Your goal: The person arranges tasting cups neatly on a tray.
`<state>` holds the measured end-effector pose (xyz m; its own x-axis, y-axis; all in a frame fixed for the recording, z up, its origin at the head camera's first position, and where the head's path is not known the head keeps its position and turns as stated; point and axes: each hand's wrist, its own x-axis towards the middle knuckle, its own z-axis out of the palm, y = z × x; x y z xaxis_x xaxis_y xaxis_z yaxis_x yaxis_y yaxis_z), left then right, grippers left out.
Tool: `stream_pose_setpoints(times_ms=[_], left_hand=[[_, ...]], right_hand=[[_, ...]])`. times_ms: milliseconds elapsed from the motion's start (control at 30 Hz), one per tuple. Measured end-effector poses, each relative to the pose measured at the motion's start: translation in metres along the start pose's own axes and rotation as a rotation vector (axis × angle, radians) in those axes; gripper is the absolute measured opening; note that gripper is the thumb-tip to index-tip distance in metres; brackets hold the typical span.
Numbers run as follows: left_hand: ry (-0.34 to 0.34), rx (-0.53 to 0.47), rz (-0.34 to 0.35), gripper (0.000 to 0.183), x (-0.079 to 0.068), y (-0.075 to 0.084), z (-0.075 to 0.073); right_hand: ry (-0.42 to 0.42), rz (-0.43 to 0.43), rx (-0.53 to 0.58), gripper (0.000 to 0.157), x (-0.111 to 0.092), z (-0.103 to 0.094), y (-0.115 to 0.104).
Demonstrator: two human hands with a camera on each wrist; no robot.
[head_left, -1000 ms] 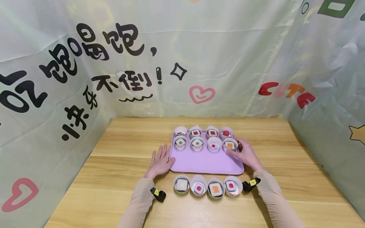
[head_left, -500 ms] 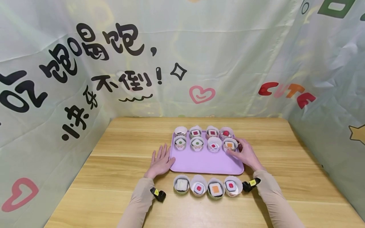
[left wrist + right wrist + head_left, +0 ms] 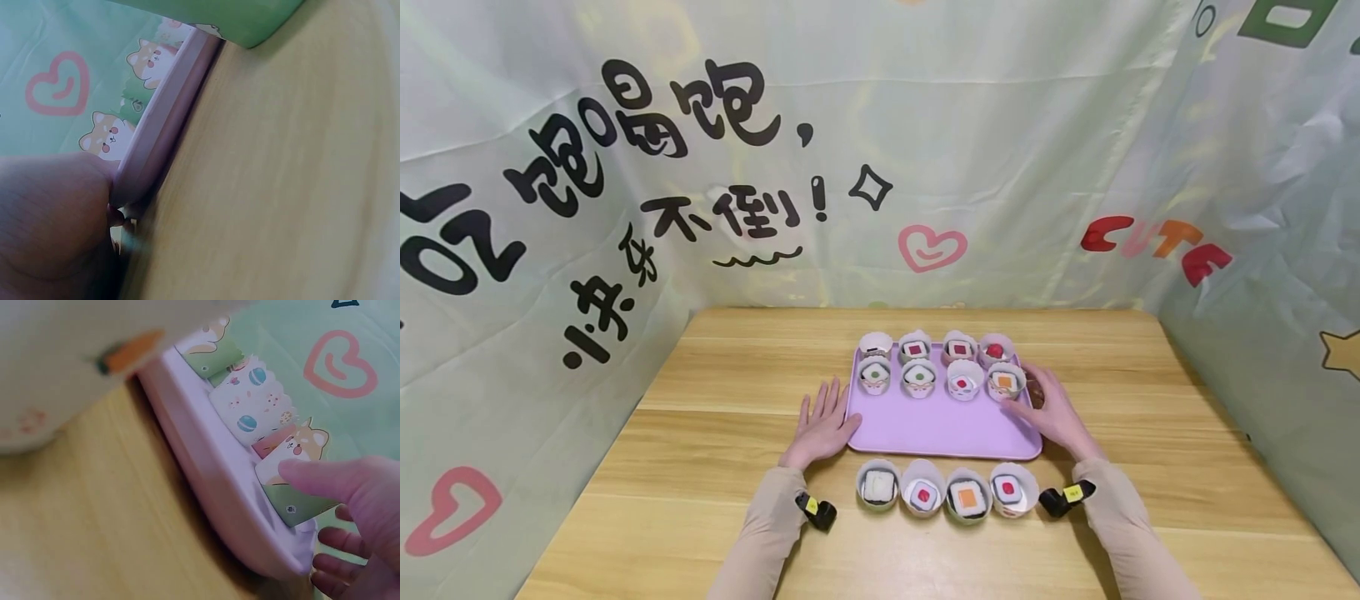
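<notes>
My left hand (image 3: 822, 432) rests with spread fingers against the left edge of a lilac tray (image 3: 940, 429); in the left wrist view part of the hand (image 3: 53, 219) meets the tray's rim (image 3: 156, 125). At the tray's right side my right hand (image 3: 1058, 414) is beside a paper cup holding a sushi piece with an orange top (image 3: 1004, 381). In the right wrist view its thumb (image 3: 319, 478) overlaps the dog-patterned cup (image 3: 294, 503); whether it touches cannot be told. The other fingers lie loosely curled outside the tray. Two rows of cups with sushi pieces stand on the tray.
In front of the tray stands a row of several paper cups, among them one with a white piece (image 3: 878, 487) and one with an orange-topped piece (image 3: 967, 497). A printed cloth (image 3: 1000, 150) surrounds the wooden table (image 3: 722, 392) at the back and sides.
My right hand has shifted a little to the right, away from the orange-topped sushi's cup, which stays where it was. My left hand and the tray have not moved.
</notes>
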<state>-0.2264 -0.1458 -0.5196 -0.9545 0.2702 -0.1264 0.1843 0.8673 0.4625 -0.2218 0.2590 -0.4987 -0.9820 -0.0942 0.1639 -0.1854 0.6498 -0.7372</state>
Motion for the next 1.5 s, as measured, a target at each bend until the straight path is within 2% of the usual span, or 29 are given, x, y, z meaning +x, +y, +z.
stream_pose_setpoints(times_ms=[367,700,967,1333,1500], left_hand=[[-0.004,-0.022,0.012,0.068,-0.005,0.007,-0.005],[-0.004,0.004,-0.006,0.067,0.001,0.002,0.001],[-0.007,0.011,-0.006,0.068,0.001,0.002,0.000],[-0.001,-0.027,0.010,0.071,-0.005,0.006,-0.006],[0.001,-0.012,0.065,0.073,-0.013,0.016,-0.021]], right_hand=[[-0.047,-0.009,-0.076,0.072,-0.020,-0.006,0.002],[-0.081,-0.023,-0.143,0.064,-0.034,-0.006,0.002],[-0.103,-0.023,-0.244,0.061,-0.037,-0.003,0.006],[-0.129,-0.013,-0.335,0.059,-0.039,0.001,0.006],[-0.126,-0.009,-0.345,0.058,-0.040,0.002,0.005]])
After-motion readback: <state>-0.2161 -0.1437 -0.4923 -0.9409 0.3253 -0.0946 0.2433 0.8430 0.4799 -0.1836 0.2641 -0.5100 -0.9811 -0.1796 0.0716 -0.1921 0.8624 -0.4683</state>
